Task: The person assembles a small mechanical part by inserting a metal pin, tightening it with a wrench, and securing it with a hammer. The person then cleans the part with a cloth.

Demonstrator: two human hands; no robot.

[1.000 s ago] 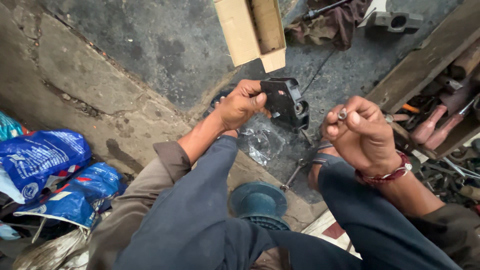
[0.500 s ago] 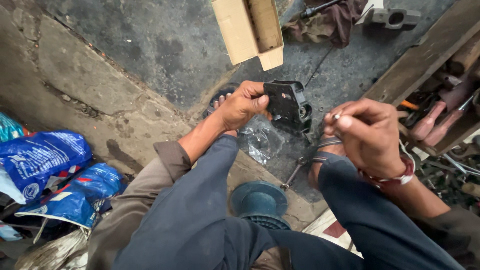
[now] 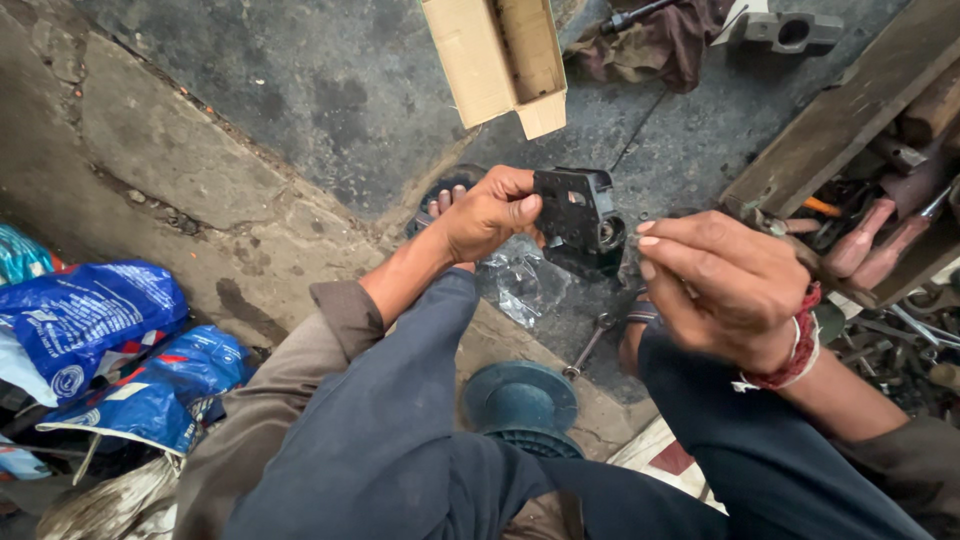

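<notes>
My left hand (image 3: 490,212) grips a black, boxy metal part (image 3: 580,215) by its left edge and holds it above the floor. My right hand (image 3: 725,285) is just to the right of the part, its fingertips pinched on a small metal piece (image 3: 633,242) beside the part's round opening. A red thread band is on my right wrist. My knees in dark blue trousers fill the lower view.
An open cardboard box (image 3: 500,55) lies on the dark floor ahead. A wooden tray of tools (image 3: 880,200) is at the right. A spanner (image 3: 590,345) and clear plastic wrap (image 3: 520,285) lie below the part. A blue round stool (image 3: 520,400) is between my legs. Blue bags (image 3: 90,340) are at left.
My right hand has moved left toward the black part, its fingers now pinched close to the part's opening. My left hand keeps hold of the part.
</notes>
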